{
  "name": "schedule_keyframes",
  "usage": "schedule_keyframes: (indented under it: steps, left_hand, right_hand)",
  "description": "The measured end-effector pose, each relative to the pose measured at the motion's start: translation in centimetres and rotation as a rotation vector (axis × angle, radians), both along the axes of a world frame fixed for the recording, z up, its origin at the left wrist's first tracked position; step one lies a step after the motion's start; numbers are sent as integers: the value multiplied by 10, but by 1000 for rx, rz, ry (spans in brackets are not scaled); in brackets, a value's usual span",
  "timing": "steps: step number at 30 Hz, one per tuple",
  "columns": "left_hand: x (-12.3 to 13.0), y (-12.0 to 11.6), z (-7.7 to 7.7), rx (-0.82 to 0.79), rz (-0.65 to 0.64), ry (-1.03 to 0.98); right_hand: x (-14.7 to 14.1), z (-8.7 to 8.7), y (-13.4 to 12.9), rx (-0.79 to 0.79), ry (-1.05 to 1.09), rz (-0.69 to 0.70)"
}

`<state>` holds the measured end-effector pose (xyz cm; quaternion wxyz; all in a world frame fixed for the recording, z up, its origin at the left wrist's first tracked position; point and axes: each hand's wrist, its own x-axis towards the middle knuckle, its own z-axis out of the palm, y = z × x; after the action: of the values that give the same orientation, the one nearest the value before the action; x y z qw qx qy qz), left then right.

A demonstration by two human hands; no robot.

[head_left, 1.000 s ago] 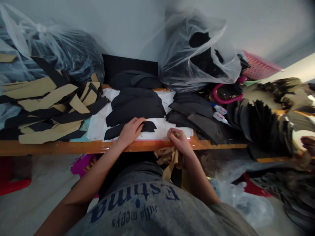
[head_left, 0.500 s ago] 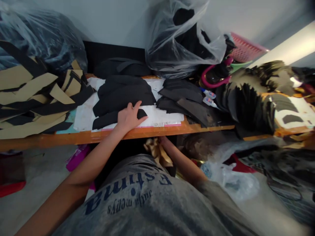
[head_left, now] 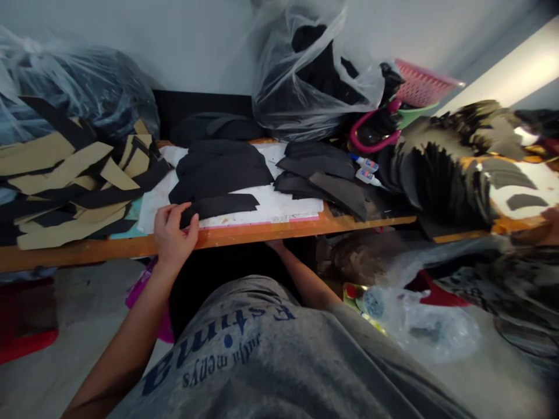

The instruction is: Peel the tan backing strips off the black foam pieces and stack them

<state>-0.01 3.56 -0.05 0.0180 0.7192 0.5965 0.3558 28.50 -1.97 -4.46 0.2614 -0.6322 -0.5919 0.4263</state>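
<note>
A long black strip lies on white paper near the table's front edge. My left hand is at its left end, with thumb and fingers around that end. My right hand reaches under the table edge; its fingers are hidden, and what it holds, if anything, does not show. Behind the strip lies a spread stack of black pieces. More black pieces lie to the right, beside two small white bottles.
Black and tan strips pile up at the left. Clear bags of black pieces stand against the wall. A pink basket and fanned black pieces are at the right. Another person's hand shows at the right edge.
My left hand has moved left along the strip to its left end. My right hand has gone further under the table, and the tan crumpled material beside it is out of sight.
</note>
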Motion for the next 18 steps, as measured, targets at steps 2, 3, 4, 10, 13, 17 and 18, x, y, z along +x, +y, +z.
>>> schedule_keyframes:
  steps: [2, 3, 4, 10, 13, 17, 18]
  left_hand:
    - [-5, 3, -6, -16, 27, 20]
    - [-7, 5, -9, -38, 32, 31]
    - [-8, 7, -11, -60, 34, 44]
    - [-13, 7, -14, -64, -9, 87]
    - [-15, 3, -15, 0, -44, 119]
    - [-13, -4, -16, 32, -180, 45]
    - [-11, -6, -15, 27, -203, 7]
  right_hand:
    - [-1, -6, 9, -29, -48, 57]
    - [-3, -9, 11, -47, -71, 92]
    - [-5, -10, 10, -61, -92, 128]
    - [-17, 22, -18, 54, -77, 448]
    - [-21, 56, -8, 416, -89, 404]
    - [-36, 76, 40, 681, -309, 206]
    - [-42, 76, 51, 677, -371, 216]
